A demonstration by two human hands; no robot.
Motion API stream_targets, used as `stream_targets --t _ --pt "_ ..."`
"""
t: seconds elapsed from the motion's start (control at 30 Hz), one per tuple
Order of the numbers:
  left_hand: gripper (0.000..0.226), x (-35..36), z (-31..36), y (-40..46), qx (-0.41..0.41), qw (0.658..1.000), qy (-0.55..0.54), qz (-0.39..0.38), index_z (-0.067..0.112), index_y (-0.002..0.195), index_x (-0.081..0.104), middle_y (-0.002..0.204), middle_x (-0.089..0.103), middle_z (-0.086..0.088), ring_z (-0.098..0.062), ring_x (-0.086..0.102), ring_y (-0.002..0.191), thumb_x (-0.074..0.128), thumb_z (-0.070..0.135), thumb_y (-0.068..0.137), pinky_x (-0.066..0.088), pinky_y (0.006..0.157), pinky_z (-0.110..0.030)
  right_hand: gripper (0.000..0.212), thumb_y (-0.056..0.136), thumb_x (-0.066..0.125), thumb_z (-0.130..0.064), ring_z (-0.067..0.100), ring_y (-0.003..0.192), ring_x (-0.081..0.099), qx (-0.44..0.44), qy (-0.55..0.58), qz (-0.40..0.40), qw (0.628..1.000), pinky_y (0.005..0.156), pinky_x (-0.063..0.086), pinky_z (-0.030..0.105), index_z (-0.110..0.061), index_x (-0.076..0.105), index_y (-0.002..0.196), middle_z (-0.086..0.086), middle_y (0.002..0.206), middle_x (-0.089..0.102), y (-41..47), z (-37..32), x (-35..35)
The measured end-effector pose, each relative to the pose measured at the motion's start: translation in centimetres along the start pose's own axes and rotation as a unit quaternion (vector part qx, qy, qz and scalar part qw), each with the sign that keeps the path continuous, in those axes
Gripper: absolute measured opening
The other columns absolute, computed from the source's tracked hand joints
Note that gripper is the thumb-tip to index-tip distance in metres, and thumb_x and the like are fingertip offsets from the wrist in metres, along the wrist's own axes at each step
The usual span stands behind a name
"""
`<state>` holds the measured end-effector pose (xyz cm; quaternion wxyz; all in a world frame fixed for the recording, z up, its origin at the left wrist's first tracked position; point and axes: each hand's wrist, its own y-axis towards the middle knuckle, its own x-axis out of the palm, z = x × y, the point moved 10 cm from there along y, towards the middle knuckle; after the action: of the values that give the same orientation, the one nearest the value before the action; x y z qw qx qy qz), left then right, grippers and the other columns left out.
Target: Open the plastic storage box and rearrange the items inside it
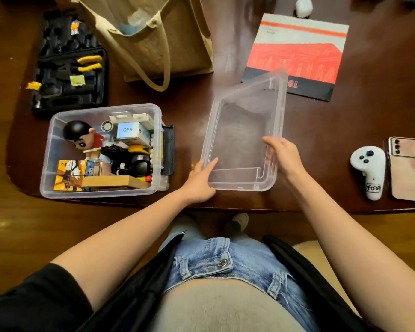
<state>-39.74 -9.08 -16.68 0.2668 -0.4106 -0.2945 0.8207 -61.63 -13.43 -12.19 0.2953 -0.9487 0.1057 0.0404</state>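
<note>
The clear plastic storage box (pixel 48 164) stands open at the table's front left. Inside lie a black-haired cartoon figure (pixel 84 137), a white Q88 carton (pixel 130 133), a picture cube (pixel 70 174), a wooden block (pixel 113 182) and several dark toys. Its clear lid (pixel 244 130) lies upside down on the table to the right, its far end blurred. My left hand (pixel 201 178) holds the lid's near left corner, fingers stretched along the rim. My right hand (pixel 282 153) grips the lid's right edge.
A black tool tray (pixel 70 85) with yellow-handled pliers sits at the back left. A jute tote bag (pixel 153 37) stands behind the box. A red and black booklet (pixel 297 56) lies far right; a white controller (pixel 370 171) and a pink phone (pixel 406 168) sit near the right edge.
</note>
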Motion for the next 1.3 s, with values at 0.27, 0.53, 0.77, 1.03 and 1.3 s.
stream_targets --t 0.27,0.53,0.77,1.03,1.3 --pt "0.058 -5.5 2.3 -5.1 0.144 0.965 -0.075 0.206 0.029 0.146 0.028 0.144 0.038 -0.004 -0.02 0.042 0.129 0.054 0.033 0.094 0.036 0.101 -0.028 0.033 0.085 0.064 -0.029 0.004 0.035 0.05 -0.126 0.006 -0.071 0.99 0.038 0.04 0.018 -0.016 0.039 0.066 -0.006 0.047 0.046 -3.4 -11.5 9.6" --pt "0.037 -12.1 -1.5 -9.3 0.131 0.851 -0.447 0.243 0.02 0.127 0.056 0.098 0.071 -0.011 -0.02 0.071 0.065 0.044 0.004 0.096 0.057 0.056 -0.024 0.02 0.096 0.05 -0.025 0.011 0.061 0.057 -0.227 -0.04 -0.141 0.963 0.058 0.049 0.025 -0.008 0.056 0.087 0.003 0.068 0.057 -5.5 -16.4 17.9" --pt "0.036 -16.5 -10.1 -11.4 0.101 0.76 -0.615 0.182 0.005 0.127 0.056 0.095 0.07 -0.023 -0.031 0.068 0.066 0.037 0.006 0.095 0.058 0.06 -0.034 0.021 0.087 0.051 -0.014 0.02 0.11 0.046 -0.291 -0.237 -0.018 0.927 0.092 0.037 0.031 -0.012 0.057 0.106 0.006 0.115 0.054 -3.6 -15.4 19.6" --pt "0.043 -21.4 -19.1 -12.5 0.082 0.742 -0.663 0.055 0.012 0.127 0.056 0.103 0.068 -0.016 -0.024 0.069 0.074 0.044 0.015 0.086 0.055 0.059 -0.031 0.051 0.092 0.052 -0.034 0.026 0.117 0.049 -0.198 -0.266 0.006 0.943 0.097 0.042 0.04 -0.008 0.041 0.134 0.01 0.13 0.05 -2.2 -12.5 23.9" --pt "0.041 -25.7 -27.0 -11.4 0.023 0.805 -0.593 0.011 0.008 0.115 0.065 0.082 0.07 -0.015 -0.023 0.068 0.063 0.049 0.036 0.091 0.056 0.055 -0.032 0.044 0.091 0.053 -0.04 0.014 0.087 0.049 -0.158 -0.278 0.047 0.946 0.073 0.037 0.028 -0.01 0.053 0.123 0.0 0.1 0.057 -2.5 -9.6 26.8"
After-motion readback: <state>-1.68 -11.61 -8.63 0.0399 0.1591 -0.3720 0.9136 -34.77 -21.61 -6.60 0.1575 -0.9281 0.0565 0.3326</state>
